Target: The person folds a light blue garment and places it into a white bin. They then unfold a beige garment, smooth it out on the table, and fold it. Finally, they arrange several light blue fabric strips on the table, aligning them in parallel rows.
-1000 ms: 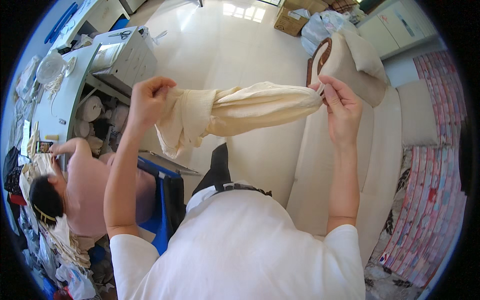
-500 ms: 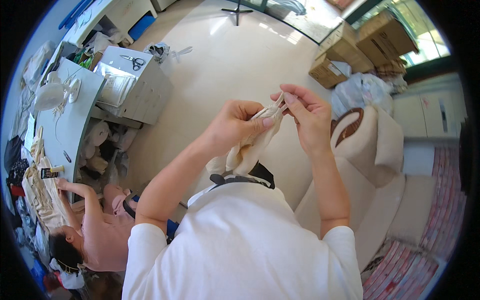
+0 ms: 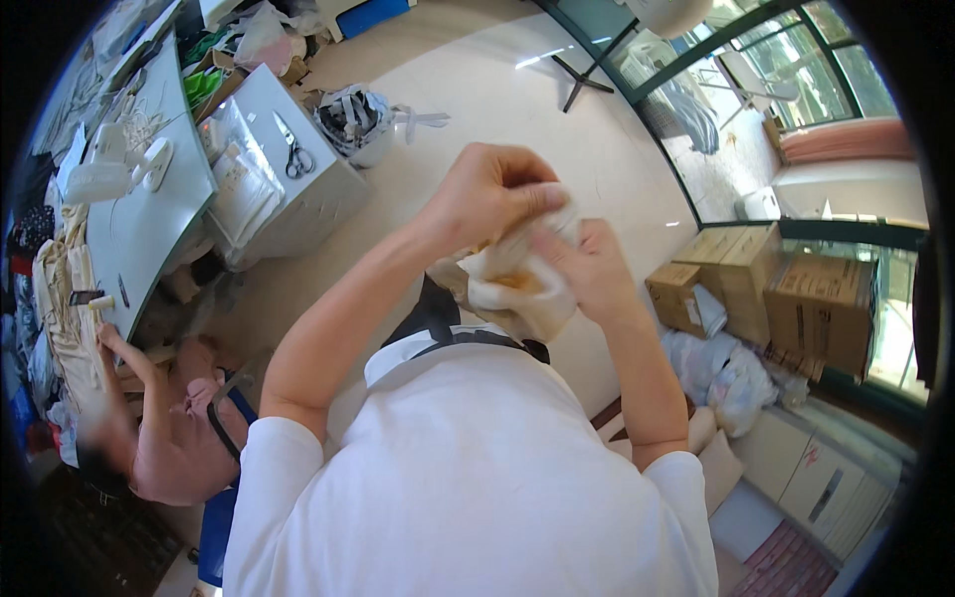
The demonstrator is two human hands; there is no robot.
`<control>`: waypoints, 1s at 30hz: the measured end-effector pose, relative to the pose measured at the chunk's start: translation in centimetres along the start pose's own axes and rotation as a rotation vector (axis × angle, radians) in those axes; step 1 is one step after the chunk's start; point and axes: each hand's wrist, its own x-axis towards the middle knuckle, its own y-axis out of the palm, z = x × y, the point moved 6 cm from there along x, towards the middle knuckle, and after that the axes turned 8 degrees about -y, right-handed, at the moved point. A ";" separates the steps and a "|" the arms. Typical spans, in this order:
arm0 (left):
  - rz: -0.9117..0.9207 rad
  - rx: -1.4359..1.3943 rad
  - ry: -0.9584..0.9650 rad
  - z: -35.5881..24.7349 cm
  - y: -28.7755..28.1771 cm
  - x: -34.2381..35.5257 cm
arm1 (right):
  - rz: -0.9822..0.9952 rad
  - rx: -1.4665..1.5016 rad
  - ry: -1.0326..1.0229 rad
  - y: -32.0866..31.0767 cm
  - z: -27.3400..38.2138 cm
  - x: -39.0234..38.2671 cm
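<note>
A cream-coloured cloth piece [image 3: 505, 291] with a brownish patch hangs in front of my waist, bunched and blurred by motion. My left hand [image 3: 494, 196] is closed over its upper edge, thumb pressed toward the curled fingers. Lower and to the right, my right hand [image 3: 597, 269] pinches the cloth's right side, its fingers partly smeared. A rounded fold or opening shows in the cloth below both hands. Whether it is a whole garment or a part of one, I cannot tell.
At the left a co-worker in pink [image 3: 189, 438] handles long cream fabric [image 3: 65, 289] by a pale table [image 3: 179, 189]. Scissors [image 3: 292, 147] lie on a white cabinet [image 3: 333, 204]. Cardboard boxes [image 3: 818, 313] and filled plastic bags [image 3: 731, 383] stand at the right.
The view has turned; the boxes now appear lower at the right and more of the glass door shows. My right hand has moved down from the upper end of the cloth, which hangs more open.
</note>
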 end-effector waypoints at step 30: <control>-0.613 -0.788 0.189 -14.9 -40.5 63.8 | 0.012 0.848 -0.314 -38.7 28.4 74.4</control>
